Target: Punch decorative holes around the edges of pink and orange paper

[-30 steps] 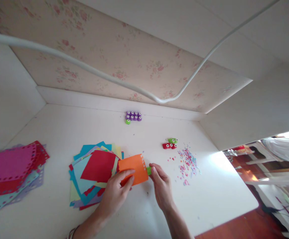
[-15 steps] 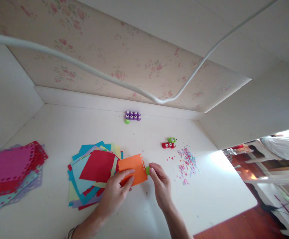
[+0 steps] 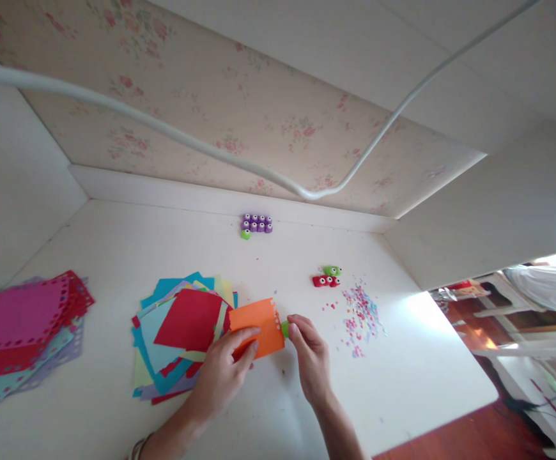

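Note:
My left hand (image 3: 227, 364) is closed on an orange sheet of paper (image 3: 259, 319), thumb and fingers pinching its lower left part. A row of small punched holes runs down the sheet's right edge. At that edge, below the holes, my right hand (image 3: 310, 354) is closed around a small green craft punch (image 3: 285, 329), mostly covered by the fingers. Just left of the orange sheet lies a loose stack of coloured paper (image 3: 186, 319) with a red piece on top, partly hidden by my left hand.
Paper sheets with punched edges (image 3: 23, 319) lie at the far left. Purple punches (image 3: 257, 223) and a green one stand near the wall. Red punches (image 3: 326, 281) and green ones sit beside scattered confetti (image 3: 362, 313) at right. A white cable (image 3: 211, 150) crosses overhead.
Both hands keep their grip on the orange sheet and the green punch and barely move. The whole view shifts slightly back and forth.

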### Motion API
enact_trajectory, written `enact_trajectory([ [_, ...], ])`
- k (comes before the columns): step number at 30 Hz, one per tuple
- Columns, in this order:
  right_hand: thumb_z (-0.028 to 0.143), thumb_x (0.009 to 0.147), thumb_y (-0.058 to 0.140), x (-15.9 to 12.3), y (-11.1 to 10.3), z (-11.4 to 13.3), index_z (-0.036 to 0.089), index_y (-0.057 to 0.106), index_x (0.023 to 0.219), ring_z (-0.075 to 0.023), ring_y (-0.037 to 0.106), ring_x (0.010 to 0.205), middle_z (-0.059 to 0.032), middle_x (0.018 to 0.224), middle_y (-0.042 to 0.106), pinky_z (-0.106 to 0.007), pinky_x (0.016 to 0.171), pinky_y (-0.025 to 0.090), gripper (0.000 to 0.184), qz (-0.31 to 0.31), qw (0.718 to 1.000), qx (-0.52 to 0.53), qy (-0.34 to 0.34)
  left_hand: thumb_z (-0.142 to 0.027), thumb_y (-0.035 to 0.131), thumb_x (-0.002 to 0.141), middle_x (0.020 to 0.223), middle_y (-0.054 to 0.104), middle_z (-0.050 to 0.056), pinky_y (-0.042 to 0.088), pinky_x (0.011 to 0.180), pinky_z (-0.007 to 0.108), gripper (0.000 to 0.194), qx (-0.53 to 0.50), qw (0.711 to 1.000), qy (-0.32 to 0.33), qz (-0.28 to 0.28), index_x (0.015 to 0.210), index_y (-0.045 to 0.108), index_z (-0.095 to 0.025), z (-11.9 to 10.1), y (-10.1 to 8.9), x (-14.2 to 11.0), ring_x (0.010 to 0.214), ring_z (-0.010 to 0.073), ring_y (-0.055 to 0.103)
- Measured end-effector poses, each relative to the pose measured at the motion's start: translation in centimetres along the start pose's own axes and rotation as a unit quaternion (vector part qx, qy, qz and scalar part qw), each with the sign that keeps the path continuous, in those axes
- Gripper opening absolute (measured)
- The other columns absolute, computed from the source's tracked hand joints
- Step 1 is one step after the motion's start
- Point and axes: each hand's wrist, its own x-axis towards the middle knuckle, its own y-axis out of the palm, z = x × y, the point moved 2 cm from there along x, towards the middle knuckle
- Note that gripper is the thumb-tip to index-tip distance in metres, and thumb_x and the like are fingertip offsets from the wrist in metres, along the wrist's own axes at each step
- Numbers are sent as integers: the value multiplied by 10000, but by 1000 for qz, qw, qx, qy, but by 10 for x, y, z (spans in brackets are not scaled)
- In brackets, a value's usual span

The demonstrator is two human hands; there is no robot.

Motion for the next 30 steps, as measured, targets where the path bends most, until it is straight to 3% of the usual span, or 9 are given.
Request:
enact_trajectory([
  [9, 391, 877, 657, 4, 1, 5, 218, 765, 939, -245, 612, 1048, -97, 1078, 673, -355, 873, 527, 214, 19, 999, -24, -39, -385, 568, 903, 1069, 739, 71, 609, 599, 222, 278, -7, 1000, 1, 6, 1075, 699, -210, -1, 0, -1, 760, 167, 722],
  [17, 387, 895, 645, 3, 5, 5, 234, 760, 970, -233, 627, 1006, -94, 1073, 668, -345, 830, 543, 205, 55, 996, -43, -52, -358, 548, 918, 1035, 750, 68, 599, 577, 219, 266, 24, 1000, 18, -6, 1072, 700, -203, -7, -2, -1, 647, 143, 710],
  [20, 377, 898, 645, 2, 6, 4, 243, 761, 974, -225, 634, 998, -86, 1064, 677, -347, 855, 534, 193, 60, 994, -67, -65, -323, 531, 930, 1037, 752, 67, 610, 649, 239, 252, 70, 996, 49, -12, 1076, 698, -205, -5, -2, 1, 751, 167, 731],
  [24, 392, 893, 650, -1, 6, 1, 245, 770, 975, -228, 649, 998, -82, 1058, 693, -355, 882, 529, 207, 66, 988, -123, -70, -278, 544, 929, 1081, 742, 80, 578, 890, 346, 263, 198, 969, 145, -19, 1150, 666, -204, 3, 4, -1, 984, 224, 711],
  [30, 383, 949, 559, -2, -1, 0, 254, 764, 1039, -232, 638, 1040, -77, 1103, 705, -371, 921, 513, 258, 64, 975, -196, -88, -309, 493, 963, 1095, 710, 122, 584, 850, 392, 350, 352, 917, 188, 20, 1284, 571, -193, 9, 21, -15, 973, 259, 701],
])
